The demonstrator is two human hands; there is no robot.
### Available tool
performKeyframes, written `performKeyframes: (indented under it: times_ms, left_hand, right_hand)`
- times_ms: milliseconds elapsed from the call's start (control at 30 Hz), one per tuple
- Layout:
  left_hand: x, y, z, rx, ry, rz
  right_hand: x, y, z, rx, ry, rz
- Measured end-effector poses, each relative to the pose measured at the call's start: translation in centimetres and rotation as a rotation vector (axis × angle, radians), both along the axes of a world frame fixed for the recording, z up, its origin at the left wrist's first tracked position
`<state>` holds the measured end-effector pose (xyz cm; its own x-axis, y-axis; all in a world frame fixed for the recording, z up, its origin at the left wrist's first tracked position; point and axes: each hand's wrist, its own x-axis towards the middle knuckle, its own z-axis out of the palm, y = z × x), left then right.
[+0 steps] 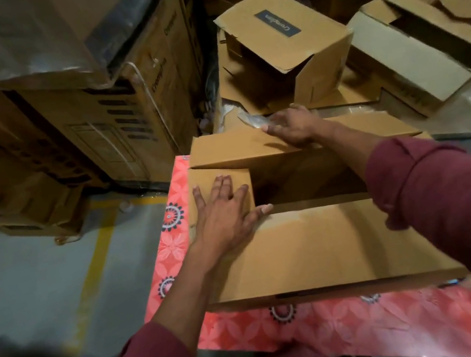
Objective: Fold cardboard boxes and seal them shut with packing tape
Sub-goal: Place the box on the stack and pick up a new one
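Item: cardboard box [317, 245], brown, centre of the frame, resting on a bench covered by a red flower-patterned cloth [330, 324]. Near long flap folded flat; left short flap folded down; far long flap partly lowered; dark opening between them.

Left hand [227, 211]: flat on the left short flap, fingers straight and spread, thumb touching the edge of the near flap; grip apart, clamped on nothing.

Right hand [291, 128]: on the far flap, fingers reaching over its far edge beside a scrap of clear plastic [249, 120]; whether this grip clasps the edge cannot be told. Both sleeves maroon.

Surroundings: open empty cartons [292, 44] piled at upper right; tall printed cartons [113, 127] under plastic wrap at upper left; grey floor with yellow line [93, 264] at left.
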<state>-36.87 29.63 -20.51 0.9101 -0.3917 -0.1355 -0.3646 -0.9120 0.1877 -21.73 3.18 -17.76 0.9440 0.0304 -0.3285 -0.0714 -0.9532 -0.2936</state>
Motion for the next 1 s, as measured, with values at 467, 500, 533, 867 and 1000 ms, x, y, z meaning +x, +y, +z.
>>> performKeyframes:
  times_ms: [467,500,533,867,1000]
  left_hand:
    - [-0.5,3.4,-0.5,-0.024,-0.065,0.104]
    - [-0.5,3.4,-0.6,-0.025,-0.081,0.113]
    - [-0.5,3.3,-0.7,-0.047,-0.117,0.121]
    - [-3.3,0.6,0.6,-0.405,-0.723,0.082]
    - [-5.1,-4.8,2.3,-0.266,-0.476,-0.093]
  right_hand:
    - [1.6,1.3,0.4,0.001,-0.158,-0.061]
    - [0.8,1.3,1.4,-0.050,-0.257,-0.031]
    - [-0.2,1.3,2.5,-0.085,-0.350,-0.021]
    - [-20.6,0.2,3.7,0.051,-0.552,0.132]
    - [-25.0,-4.0,0.3,0.167,-0.371,0.082]
